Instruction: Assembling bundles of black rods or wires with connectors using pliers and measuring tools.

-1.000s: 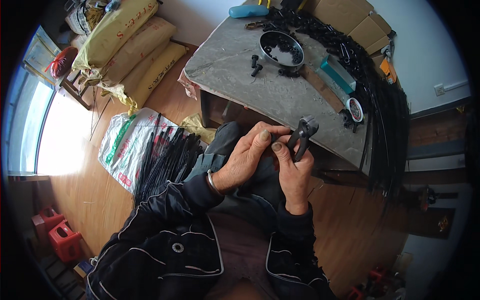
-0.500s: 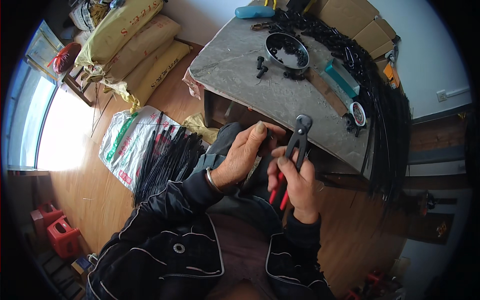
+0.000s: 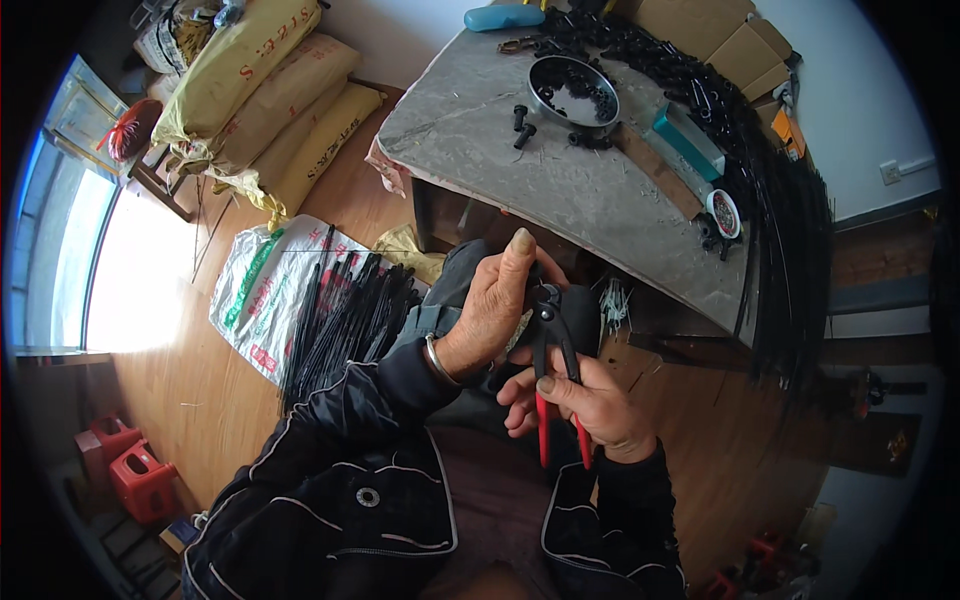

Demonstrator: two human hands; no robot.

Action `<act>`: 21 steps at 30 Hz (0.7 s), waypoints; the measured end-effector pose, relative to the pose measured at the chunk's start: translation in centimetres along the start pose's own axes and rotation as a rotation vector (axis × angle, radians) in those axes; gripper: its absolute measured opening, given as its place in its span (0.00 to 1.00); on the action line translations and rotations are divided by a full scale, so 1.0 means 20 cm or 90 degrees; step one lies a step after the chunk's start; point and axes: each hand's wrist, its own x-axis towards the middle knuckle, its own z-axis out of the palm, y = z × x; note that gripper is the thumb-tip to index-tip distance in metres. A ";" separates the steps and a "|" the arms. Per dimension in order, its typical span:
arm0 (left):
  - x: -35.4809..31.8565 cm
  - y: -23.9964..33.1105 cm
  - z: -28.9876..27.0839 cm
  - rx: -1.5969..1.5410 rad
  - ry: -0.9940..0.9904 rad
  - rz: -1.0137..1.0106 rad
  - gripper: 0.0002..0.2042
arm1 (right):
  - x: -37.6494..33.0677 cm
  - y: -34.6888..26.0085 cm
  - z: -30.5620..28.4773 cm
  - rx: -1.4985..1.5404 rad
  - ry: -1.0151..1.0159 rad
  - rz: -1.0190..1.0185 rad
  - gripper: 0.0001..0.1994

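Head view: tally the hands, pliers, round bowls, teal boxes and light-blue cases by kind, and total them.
Hands: 2, the left hand and right hand
Pliers: 1
Round bowls: 2, a metal bowl and a small white bowl
Teal box: 1
Light-blue case: 1
Total: 7

Window [image 3: 62,240] glare blows out L floor [image 3: 145,275]; lower R dim; edges bent, rim blk.
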 end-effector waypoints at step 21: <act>-0.05 -0.02 0.04 0.102 -0.004 0.057 0.33 | -0.15 -0.19 -0.07 -1.089 0.310 -0.250 0.14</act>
